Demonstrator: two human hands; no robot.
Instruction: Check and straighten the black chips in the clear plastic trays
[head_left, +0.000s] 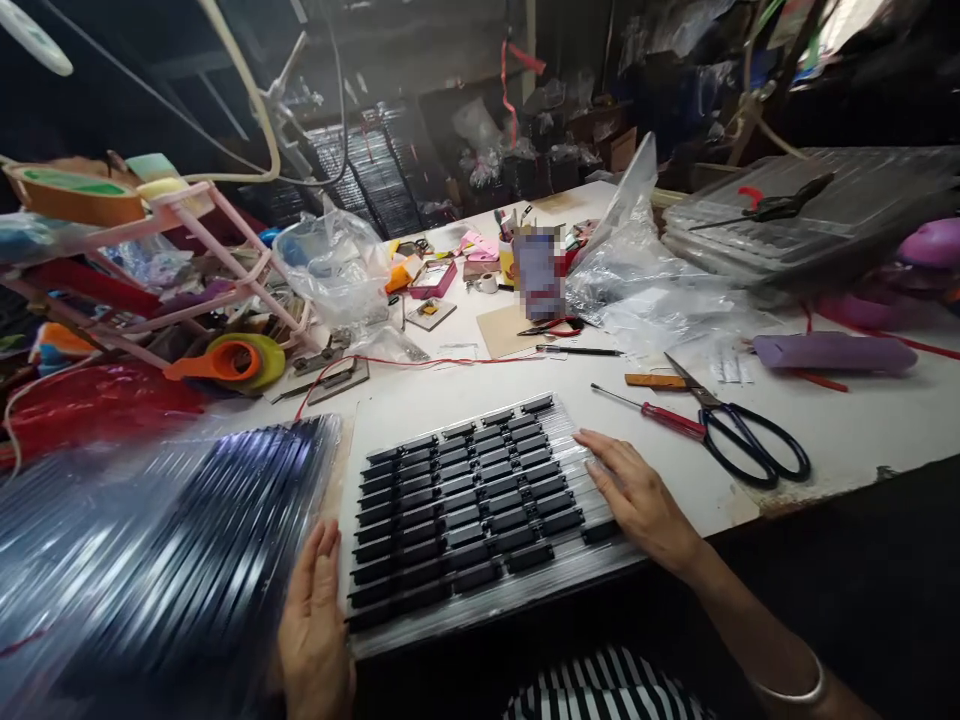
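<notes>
A clear ribbed plastic tray (564, 428) lies at the front of the white table, filled with rows of small black connector-like parts (465, 500). My left hand (319, 610) stands at the tray's left side, fingers straight and close to its edge. On the right edge my right hand (641, 500) rests with its fingers stretched out over the clear plastic. Neither hand is wrapped around anything. To the left, a stack of similar plastic trays (195, 540) with long dark rows sits beside my left hand, blurred in part.
Large scissors (739, 430) and a red-handled screwdriver (671, 420) lie right of the tray. Behind it are a black pen (577, 351), a tape dispenser (225, 362) and plastic bags (337, 265). A pink rack (217, 260) stands left; clear trays (810, 215) are piled right.
</notes>
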